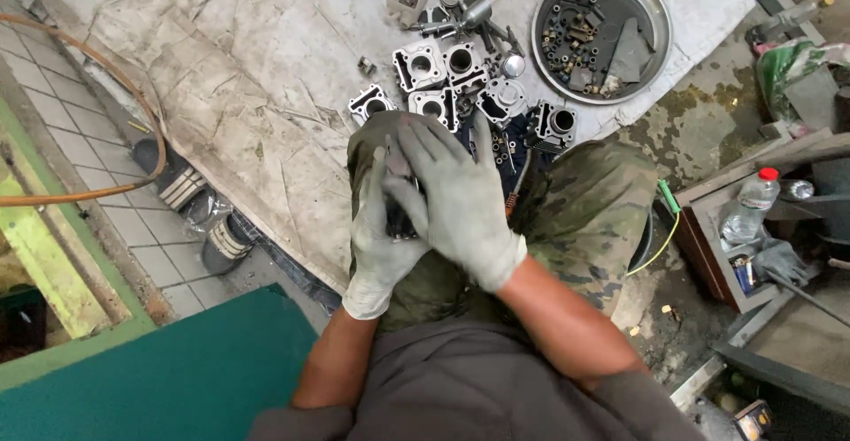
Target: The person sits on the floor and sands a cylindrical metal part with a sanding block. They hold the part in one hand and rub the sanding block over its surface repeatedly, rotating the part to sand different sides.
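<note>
Over our lap, our gloved left hand [379,237] and right hand [460,206] clasp a dark metal part [400,220], fingers wrapped round it; engine blocks [443,78] lie just beyond.

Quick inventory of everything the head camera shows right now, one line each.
engine cylinder blocks: about six, grey metal, clustered on the sheet ahead of the knees
sheet: one, dirty white, spread on the floor
round tray: one, silver, top right, holding small dark parts
plastic bottle: one, clear with red cap, in the box at right
sandals: two, dark striped, left of the sheet
hose: one, orange, far left
left hand: grey glove, holding a dark part, mostly hidden
right hand: grey glove, laid over it
</note>
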